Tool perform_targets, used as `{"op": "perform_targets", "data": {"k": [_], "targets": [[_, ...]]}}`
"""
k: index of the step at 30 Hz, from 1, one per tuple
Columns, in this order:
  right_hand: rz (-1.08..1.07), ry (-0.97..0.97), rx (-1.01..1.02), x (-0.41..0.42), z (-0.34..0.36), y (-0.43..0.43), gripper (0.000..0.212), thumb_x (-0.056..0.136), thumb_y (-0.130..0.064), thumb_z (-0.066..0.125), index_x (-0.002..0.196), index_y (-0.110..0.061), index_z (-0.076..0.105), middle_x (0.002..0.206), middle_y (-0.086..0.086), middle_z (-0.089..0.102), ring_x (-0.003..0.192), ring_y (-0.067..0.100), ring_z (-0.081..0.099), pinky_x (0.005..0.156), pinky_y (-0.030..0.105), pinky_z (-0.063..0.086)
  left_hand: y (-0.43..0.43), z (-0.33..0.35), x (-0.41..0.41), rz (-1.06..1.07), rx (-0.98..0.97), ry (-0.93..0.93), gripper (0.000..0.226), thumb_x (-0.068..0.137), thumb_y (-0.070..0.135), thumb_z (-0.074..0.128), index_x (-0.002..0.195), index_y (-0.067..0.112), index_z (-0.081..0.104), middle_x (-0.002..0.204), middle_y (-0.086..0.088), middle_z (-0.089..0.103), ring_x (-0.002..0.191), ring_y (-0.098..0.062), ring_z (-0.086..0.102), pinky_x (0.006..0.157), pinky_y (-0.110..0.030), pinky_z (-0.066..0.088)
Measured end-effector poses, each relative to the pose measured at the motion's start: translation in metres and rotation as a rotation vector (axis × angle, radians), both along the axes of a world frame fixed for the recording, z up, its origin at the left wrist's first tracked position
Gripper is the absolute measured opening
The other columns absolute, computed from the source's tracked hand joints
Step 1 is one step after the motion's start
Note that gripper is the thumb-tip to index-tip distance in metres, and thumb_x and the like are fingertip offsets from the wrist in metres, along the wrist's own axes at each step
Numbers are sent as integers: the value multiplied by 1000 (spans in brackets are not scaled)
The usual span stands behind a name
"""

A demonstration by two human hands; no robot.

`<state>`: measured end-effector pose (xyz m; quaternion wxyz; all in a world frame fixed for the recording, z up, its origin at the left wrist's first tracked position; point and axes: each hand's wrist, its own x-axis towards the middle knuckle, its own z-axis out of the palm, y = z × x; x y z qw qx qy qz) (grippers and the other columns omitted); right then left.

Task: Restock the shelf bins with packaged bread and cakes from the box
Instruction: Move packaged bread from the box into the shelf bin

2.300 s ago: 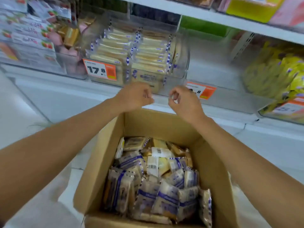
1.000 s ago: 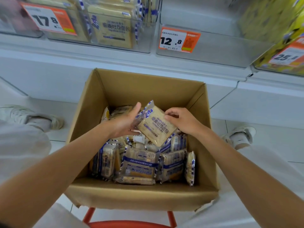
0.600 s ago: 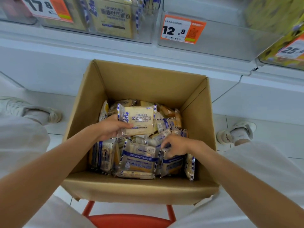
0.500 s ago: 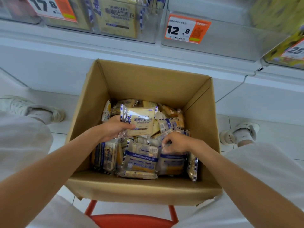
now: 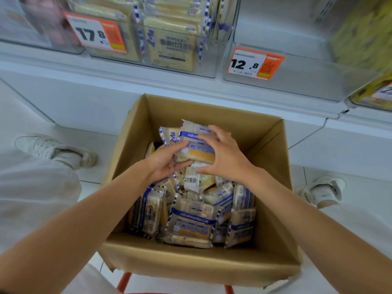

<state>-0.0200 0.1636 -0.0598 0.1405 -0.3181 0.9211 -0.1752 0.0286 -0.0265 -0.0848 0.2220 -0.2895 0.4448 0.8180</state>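
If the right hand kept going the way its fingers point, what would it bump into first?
The bread packets that the right hand grips; behind them, likely the box wall, though depth is unclear.

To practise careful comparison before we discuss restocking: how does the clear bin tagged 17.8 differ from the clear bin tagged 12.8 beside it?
The 17.8 bin is packed with upright bread packs; the 12.8 bin shows none through its front wall. The 17.8 bin sits left, the 12.8 bin right. Both are clear plastic on one shelf, and the 17.8 tag and 12.8 tag are both orange and white.
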Motion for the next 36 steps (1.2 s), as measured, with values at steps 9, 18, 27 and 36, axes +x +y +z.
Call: {"op": "perform_targets", "data": {"k": [9,18,27,36], "targets": [[-231,-391,-389,-37,95,12,23,93,-3,57,104,-22,65,95,-8,66,81,-2,62,70,13,44,-45,49,-12,-102,-411,233,45,101,49,37,127,18,57,122,-6,68,104,-14,69,88,-35,58],[-147,-235,-221,-42,145,-34,31,91,-17,63,121,-25,58,119,1,57,101,12,56,88,27,43,-45,110,-14,-385,-396,403,32,87,38,65,115,24,63,110,1,74,100,-14,71,81,-30,59],[-27,26,-50,-36,184,-74,66,77,-47,77,129,-26,41,115,-8,61,100,12,61,85,34,51,-85,163,-41,-404,-763,682,40,79,55,71,114,41,59,117,13,65,114,-8,60,99,-30,48],[-378,490,-270,-93,238,-102,60,80,-45,74,123,-25,38,104,-8,62,83,17,62,64,36,50,-139,206,-165,-218,-1518,907,34,95,33,55,128,25,60,126,1,61,118,-21,55,100,-36,44]]}}
